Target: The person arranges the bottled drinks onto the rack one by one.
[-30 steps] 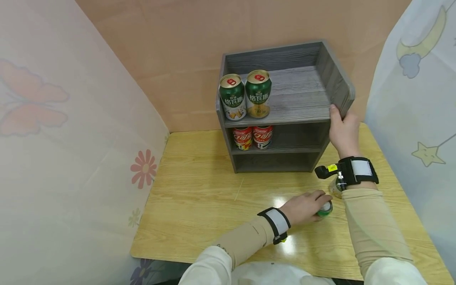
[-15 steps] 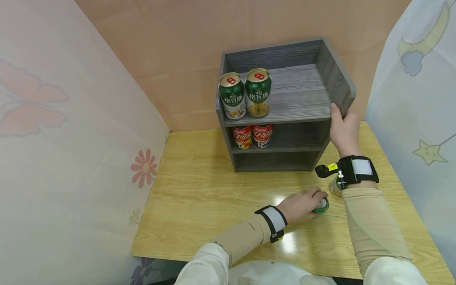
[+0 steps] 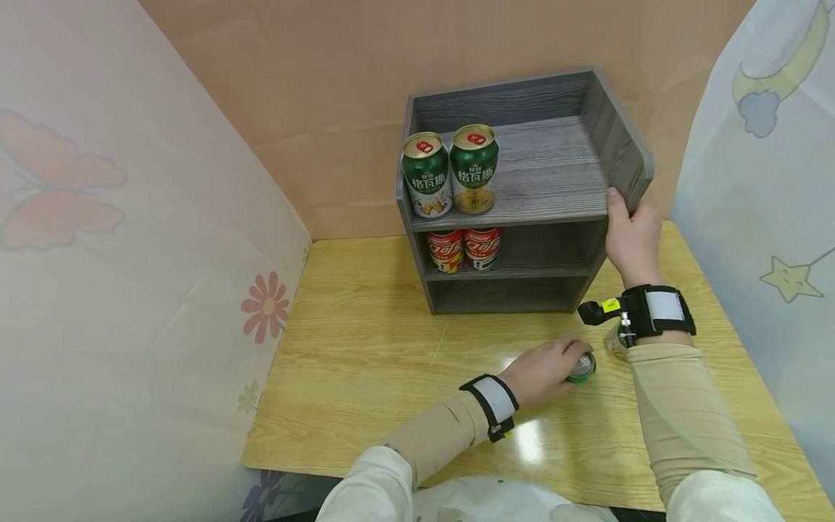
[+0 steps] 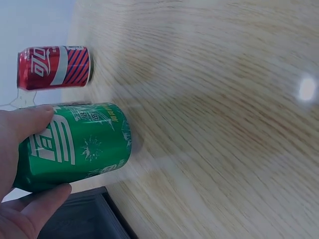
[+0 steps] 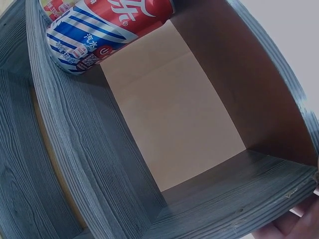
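Observation:
My left hand (image 3: 538, 371) grips a green soda can (image 4: 79, 144) over the table, below the front of the grey wooden shelf (image 3: 509, 274). Thumb and fingers curl round the can's top end; whether its base touches the table I cannot tell. At the shelf's right side panel, my right hand (image 3: 633, 239) holds the edge, thumb in front and the other fingers mostly hidden. Two green-topped cans (image 3: 450, 172) stand at the left of the top tier. Two red cola cans (image 3: 464, 250) stand at the left of the middle tier.
A red striped can (image 4: 55, 67) stands on the table beyond the green one in the left wrist view. Partly hidden by the right wrist camera is a pale can (image 3: 615, 344). Printed cloth walls (image 3: 163, 290) flank the wooden table (image 3: 352, 377).
The left hand has moved a little left and toward the shelf with the green soda can in its grip. My right hand stays on the shelf's side.

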A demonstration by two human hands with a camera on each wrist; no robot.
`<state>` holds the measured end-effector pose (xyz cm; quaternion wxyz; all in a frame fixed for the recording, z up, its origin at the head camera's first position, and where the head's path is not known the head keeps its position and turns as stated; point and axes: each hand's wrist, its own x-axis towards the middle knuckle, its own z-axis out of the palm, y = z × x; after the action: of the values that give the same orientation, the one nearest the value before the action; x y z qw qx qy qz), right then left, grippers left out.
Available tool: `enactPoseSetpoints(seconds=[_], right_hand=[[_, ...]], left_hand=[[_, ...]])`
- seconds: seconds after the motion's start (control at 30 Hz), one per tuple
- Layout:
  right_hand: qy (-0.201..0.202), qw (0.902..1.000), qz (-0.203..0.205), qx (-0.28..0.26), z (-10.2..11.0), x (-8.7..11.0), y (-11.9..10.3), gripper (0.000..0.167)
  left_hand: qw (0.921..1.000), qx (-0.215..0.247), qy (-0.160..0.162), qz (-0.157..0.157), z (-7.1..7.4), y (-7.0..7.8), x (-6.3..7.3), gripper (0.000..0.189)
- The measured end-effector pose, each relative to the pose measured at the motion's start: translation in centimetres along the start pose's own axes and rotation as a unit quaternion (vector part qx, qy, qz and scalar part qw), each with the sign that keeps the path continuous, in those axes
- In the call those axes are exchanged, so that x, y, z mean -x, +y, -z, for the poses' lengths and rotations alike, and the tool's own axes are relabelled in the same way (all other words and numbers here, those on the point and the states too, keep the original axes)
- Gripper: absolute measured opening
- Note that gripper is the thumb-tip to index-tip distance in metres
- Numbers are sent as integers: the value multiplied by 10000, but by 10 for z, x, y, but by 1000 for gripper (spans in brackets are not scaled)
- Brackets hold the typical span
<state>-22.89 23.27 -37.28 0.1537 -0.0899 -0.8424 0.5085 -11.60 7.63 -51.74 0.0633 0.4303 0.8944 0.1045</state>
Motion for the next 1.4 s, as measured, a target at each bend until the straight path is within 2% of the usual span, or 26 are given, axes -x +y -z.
enactPoseSetpoints(seconds=[0.33, 0.53, 0.73, 0.83, 1.13, 1.4], right_hand=[[10, 10000, 29, 46, -1, 0, 1, 55], [50, 10000, 34, 49, 0, 1, 1, 50], [-12, 10000, -27, 37, 1, 1, 1, 53], [-25, 10000, -9, 24, 1, 0, 1, 53], [42, 10000, 38, -7, 1, 0, 0, 53], [39, 10000, 42, 25, 1, 1, 0, 54]], left_hand=[[9989, 234, 373, 171, 1, -15, 8, 68], [9957, 421, 784, 260, 3, -28, 13, 65], [9916, 478, 1137, 384, 3, -42, 17, 61], [9897, 534, 1228, 502, 4, -49, 19, 60], [9844, 288, 1537, 812, 7, -71, 30, 57], [9759, 268, 1783, 1227, 4, -95, 40, 57]])
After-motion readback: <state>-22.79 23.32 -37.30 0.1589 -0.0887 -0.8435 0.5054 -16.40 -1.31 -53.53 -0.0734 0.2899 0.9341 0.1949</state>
